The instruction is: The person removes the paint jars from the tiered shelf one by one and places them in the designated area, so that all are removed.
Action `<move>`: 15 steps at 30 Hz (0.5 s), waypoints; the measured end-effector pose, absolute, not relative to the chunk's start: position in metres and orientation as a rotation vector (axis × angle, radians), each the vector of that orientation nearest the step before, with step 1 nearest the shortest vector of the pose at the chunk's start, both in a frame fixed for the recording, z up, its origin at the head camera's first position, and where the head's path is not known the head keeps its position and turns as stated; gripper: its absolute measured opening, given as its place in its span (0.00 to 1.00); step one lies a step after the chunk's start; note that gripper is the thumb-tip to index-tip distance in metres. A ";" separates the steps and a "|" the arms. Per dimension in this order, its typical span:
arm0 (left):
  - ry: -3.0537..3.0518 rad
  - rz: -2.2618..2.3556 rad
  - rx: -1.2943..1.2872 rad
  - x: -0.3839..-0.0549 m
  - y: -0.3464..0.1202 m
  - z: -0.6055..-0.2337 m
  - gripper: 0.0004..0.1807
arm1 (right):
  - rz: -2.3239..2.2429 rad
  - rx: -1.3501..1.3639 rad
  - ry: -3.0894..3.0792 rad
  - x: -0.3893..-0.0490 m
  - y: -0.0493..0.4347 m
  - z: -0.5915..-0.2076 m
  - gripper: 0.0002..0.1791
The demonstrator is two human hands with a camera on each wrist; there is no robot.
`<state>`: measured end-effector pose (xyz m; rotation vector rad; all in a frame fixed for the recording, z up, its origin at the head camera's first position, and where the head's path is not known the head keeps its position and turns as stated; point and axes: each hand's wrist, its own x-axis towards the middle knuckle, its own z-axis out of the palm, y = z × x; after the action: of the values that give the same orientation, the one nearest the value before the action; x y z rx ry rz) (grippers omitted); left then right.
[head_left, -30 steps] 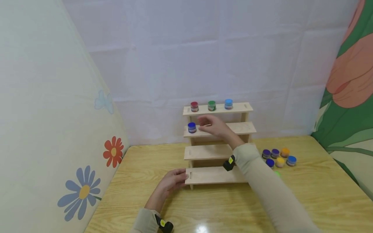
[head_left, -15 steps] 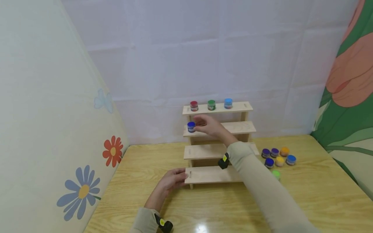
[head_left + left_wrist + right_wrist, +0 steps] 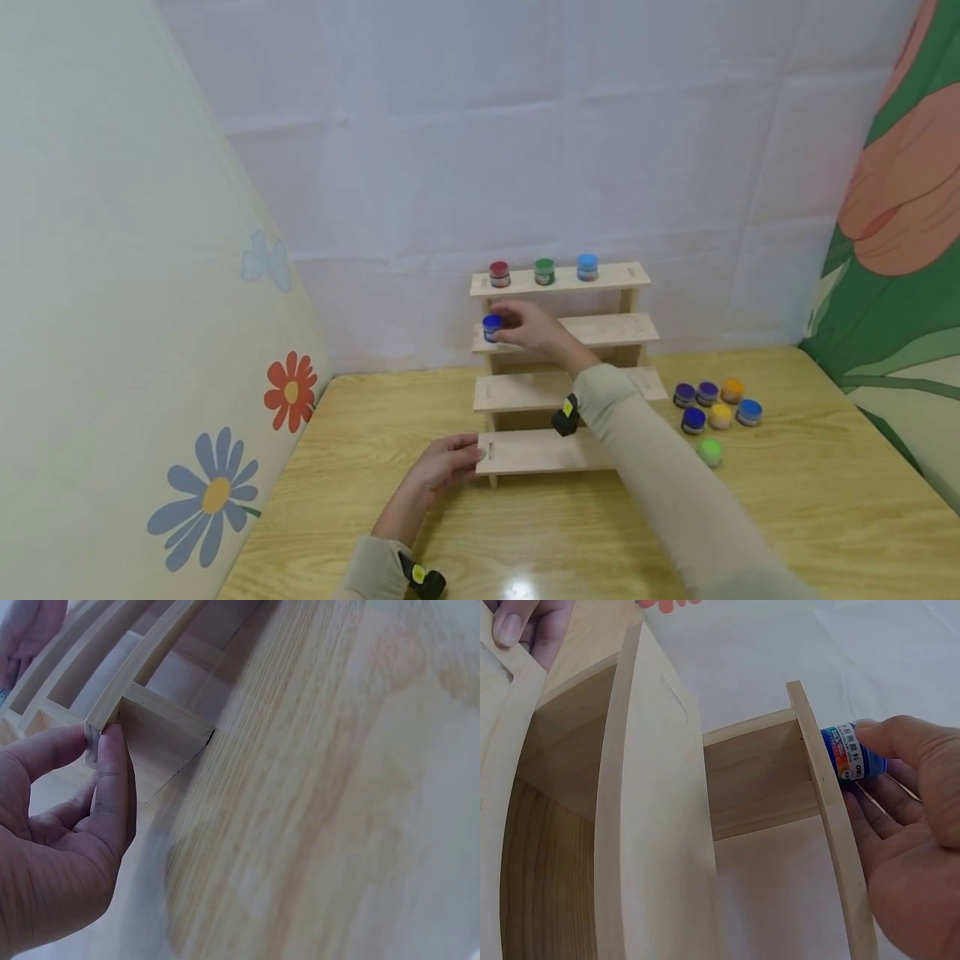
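Note:
A four-step wooden display rack [image 3: 528,392] stands on the table. My left hand [image 3: 442,465] pinches the left end of its lowest step; in the left wrist view thumb and fingers [image 3: 112,776] grip the board's corner. At the left end of the second step from the top is a dark blue paint jar [image 3: 491,327], its printed label turned sideways in the right wrist view. My right hand [image 3: 534,327] holds this jar [image 3: 847,754] between thumb and fingers, close against the step. Red [image 3: 499,274], green [image 3: 544,272] and light blue [image 3: 587,267] jars line the top step.
To the right of the rack, several paint jars stand on the wooden table [image 3: 780,483]: purple [image 3: 684,395], dark blue [image 3: 693,420], yellow [image 3: 720,416], orange [image 3: 732,391], blue [image 3: 748,412] and light green [image 3: 709,452]. A white cloth [image 3: 420,167] hangs behind; flower-printed panels flank both sides.
My right hand has moved left along the second step, from beside the dark blue jar to a hold on it. The left hand keeps its place on the lowest step.

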<state>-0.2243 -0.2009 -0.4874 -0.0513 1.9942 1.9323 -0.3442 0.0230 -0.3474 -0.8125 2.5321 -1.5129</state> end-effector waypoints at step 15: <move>1.971 1.948 -0.014 -0.227 -0.199 -0.487 0.30 | -1.427 -0.740 2.639 -0.345 0.017 -0.348 0.25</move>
<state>-0.2268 -0.1987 -0.4867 -0.0143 1.9709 1.9475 -0.3452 0.0168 -0.3479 -0.7396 2.6388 -1.4273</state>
